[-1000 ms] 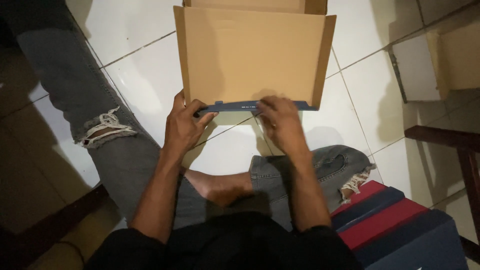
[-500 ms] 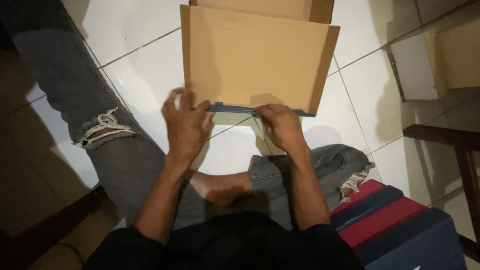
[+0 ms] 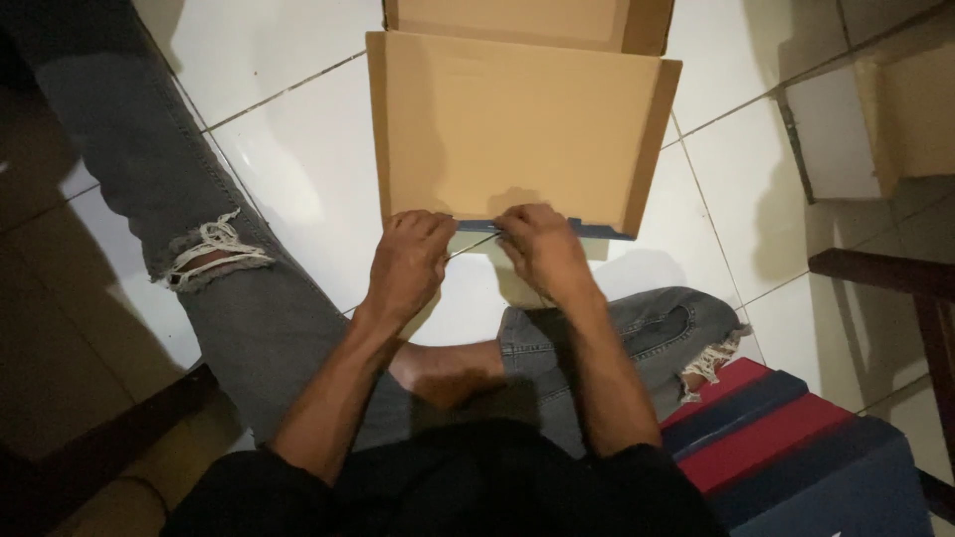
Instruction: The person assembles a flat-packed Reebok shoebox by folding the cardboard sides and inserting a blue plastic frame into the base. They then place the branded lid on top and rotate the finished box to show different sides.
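A flat brown cardboard box (image 3: 517, 124) lies on the white tiled floor in front of me, with raised side flaps and a blue near edge (image 3: 587, 230). My left hand (image 3: 410, 264) grips that near edge at its left end, fingers curled over it. Close beside it, my right hand (image 3: 542, 249) pinches the same blue edge near the middle. Both hands rest knuckles up, only a small gap between them.
My legs in torn grey jeans stretch along the left (image 3: 169, 219) and fold under at the right (image 3: 657, 328). A red and dark blue striped box (image 3: 796, 447) sits at the lower right. More cardboard (image 3: 910, 109) and a dark wooden furniture piece (image 3: 895, 273) stand at right.
My left hand has slid right along the box's near edge, closing toward my right hand. The box has shifted slightly.
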